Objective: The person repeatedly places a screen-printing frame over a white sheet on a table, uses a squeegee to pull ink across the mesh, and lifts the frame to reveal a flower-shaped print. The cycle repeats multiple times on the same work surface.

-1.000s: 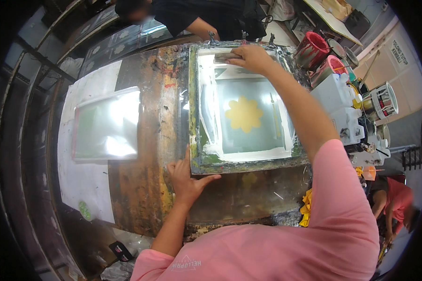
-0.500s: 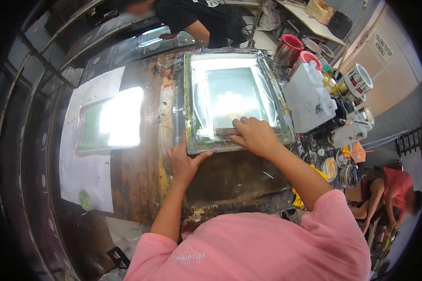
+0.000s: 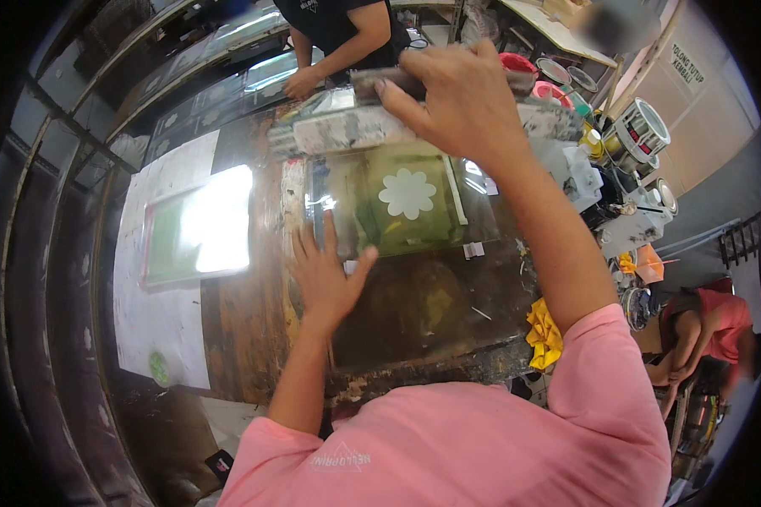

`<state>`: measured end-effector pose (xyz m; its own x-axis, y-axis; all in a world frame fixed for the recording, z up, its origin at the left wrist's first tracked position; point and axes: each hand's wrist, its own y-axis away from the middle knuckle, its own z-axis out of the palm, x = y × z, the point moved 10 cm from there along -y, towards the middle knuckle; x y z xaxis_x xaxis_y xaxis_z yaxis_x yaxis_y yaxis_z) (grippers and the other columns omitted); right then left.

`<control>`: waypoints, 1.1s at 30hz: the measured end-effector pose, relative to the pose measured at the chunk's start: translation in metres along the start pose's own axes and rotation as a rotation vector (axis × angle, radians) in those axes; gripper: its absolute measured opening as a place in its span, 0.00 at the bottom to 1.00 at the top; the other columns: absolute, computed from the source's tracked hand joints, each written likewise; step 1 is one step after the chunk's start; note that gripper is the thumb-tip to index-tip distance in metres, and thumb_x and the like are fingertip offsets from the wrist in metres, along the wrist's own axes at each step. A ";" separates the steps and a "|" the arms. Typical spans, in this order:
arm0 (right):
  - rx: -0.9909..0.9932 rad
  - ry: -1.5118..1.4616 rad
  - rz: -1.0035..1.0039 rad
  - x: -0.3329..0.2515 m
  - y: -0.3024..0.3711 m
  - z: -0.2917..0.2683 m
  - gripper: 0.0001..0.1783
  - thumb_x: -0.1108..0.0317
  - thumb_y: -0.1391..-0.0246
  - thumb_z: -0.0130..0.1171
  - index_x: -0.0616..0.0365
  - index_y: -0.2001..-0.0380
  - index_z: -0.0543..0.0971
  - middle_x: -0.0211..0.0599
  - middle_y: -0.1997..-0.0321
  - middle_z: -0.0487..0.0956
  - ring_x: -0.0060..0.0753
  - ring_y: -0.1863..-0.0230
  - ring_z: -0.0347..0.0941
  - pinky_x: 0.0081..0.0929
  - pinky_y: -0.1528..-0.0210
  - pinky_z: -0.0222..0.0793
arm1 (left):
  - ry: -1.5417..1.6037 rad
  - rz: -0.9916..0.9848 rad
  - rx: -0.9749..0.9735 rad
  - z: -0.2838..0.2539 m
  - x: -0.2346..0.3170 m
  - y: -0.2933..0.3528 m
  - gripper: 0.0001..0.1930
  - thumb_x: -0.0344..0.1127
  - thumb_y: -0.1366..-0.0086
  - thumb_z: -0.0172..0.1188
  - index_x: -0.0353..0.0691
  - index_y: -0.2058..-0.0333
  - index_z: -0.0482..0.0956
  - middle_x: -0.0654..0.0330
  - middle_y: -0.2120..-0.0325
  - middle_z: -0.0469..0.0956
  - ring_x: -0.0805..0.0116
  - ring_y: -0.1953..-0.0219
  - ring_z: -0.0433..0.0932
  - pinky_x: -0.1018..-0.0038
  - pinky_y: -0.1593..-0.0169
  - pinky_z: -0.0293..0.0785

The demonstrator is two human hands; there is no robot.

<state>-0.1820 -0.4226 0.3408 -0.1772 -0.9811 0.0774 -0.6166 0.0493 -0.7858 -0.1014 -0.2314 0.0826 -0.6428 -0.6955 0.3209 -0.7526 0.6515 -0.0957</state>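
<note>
Gripping brown bar (image 3: pixel 379 82), right hand (image 3: pixel 469 101) partly hides it and tilted frame (image 3: pixel 347 130); left hand (image 3: pixel 326 275) spread wide.

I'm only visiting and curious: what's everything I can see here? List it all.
squeegee: one, brown, top centre
raised frame: one, stained pale, centre top
flower sheet: one, greenish with pale flower, centre
glossy sheeting: count unclear, greenish, left
paper: count unclear, white, under sheeting
table: one, brown, centre
round item: one, green, lower left
cloth: one, yellow, table's near right edge
jugs: at least two, white, right
cans: several, metal and red, upper right
far sheets: several, grey, upper left
co-workers: two, black and reddish shirts, top and right
left hand: one, bare, by flower sheet
right hand: one, bare, gripping squeegee
</note>
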 end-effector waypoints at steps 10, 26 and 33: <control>-0.135 -0.075 0.074 0.029 -0.074 0.001 0.25 0.45 0.36 0.56 0.57 0.66 0.84 0.51 0.69 0.86 0.55 0.63 0.83 0.50 0.53 0.69 | 0.302 0.230 0.347 -0.044 0.027 -0.041 0.37 0.50 0.33 0.71 0.28 0.34 0.74 0.39 0.33 0.74 0.42 0.25 0.64 0.49 0.20 0.47; -0.145 -0.041 0.091 0.025 -0.051 0.009 0.30 0.42 0.34 0.59 0.62 0.53 0.87 0.57 0.61 0.85 0.62 0.59 0.77 0.49 0.50 0.68 | -0.043 -0.417 0.342 -0.083 -0.326 -0.099 0.34 0.49 0.31 0.67 0.45 0.30 0.72 0.36 0.25 0.58 0.35 0.24 0.59 0.25 0.26 0.40; -0.105 -0.005 0.047 0.014 -0.027 0.004 0.28 0.43 0.34 0.58 0.61 0.56 0.86 0.51 0.61 0.86 0.56 0.58 0.80 0.45 0.48 0.66 | -0.325 -0.191 0.213 -0.040 -0.287 -0.022 0.34 0.59 0.22 0.50 0.53 0.24 0.64 0.43 0.21 0.51 0.36 0.19 0.45 0.23 0.26 0.31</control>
<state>-0.1645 -0.4387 0.3603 -0.2041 -0.9782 0.0391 -0.6847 0.1141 -0.7198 0.1053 -0.0337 0.0299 -0.4752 -0.8789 0.0419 -0.8531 0.4485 -0.2665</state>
